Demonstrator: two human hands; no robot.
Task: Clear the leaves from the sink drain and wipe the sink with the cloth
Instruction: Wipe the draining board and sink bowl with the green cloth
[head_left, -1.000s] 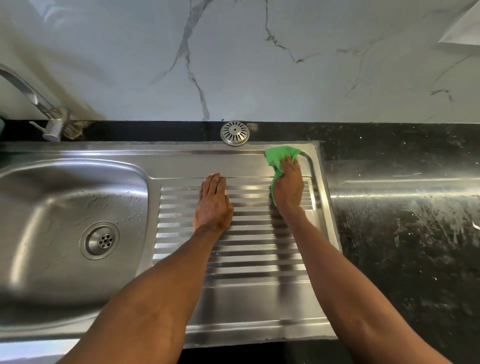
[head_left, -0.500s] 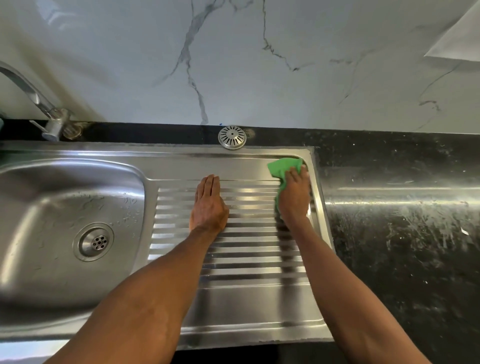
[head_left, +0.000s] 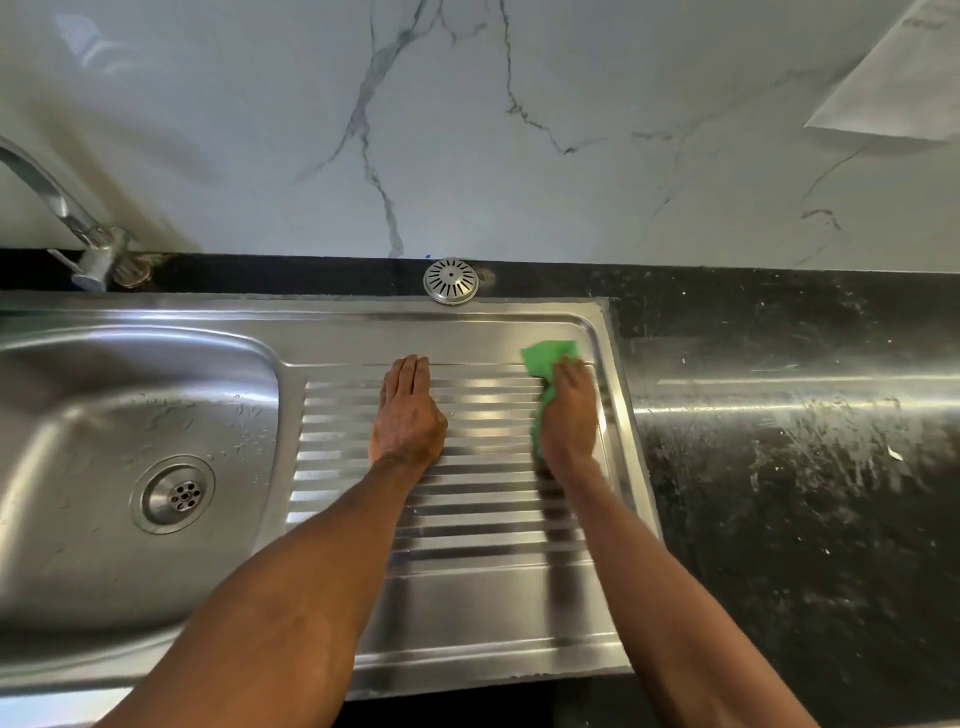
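- Green cloth lies at the far right corner of the steel sink drainboard, pressed under the right hand, fingers curled on it.
- Left hand rests flat, fingers straight and together, on the ridges.
- Drain sits in the basin, well apart to the left.

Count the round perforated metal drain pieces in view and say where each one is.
2: the drain set in the sink basin floor at left, and a loose strainer cover on the black counter behind the drainboard. None seem hidden.
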